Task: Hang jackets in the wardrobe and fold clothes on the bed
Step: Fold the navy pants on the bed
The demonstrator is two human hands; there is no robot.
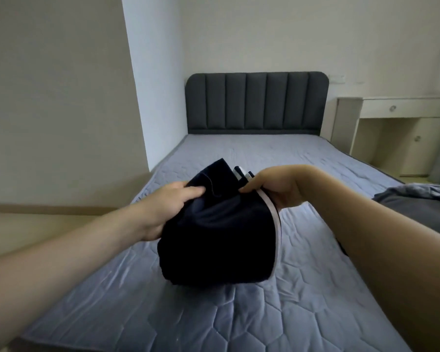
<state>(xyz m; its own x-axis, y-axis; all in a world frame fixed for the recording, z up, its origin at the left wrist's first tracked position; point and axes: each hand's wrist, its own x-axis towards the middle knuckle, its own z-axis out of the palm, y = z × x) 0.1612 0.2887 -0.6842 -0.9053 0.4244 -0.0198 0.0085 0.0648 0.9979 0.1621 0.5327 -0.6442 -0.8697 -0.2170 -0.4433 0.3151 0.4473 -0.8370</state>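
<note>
dark navy garment (219,240) with a white stripe along its right edge is held up above the bed (302,288), near its middle. left hand (172,207) grips the cloth at the upper left, fingers curled into the fabric. right hand (274,189) pinches the upper right edge near the stripe. grey cloth (417,194) lies at the right side of the bed. dark headboard (257,102) stands behind, and a pale desk (401,123) is at the right.
</note>
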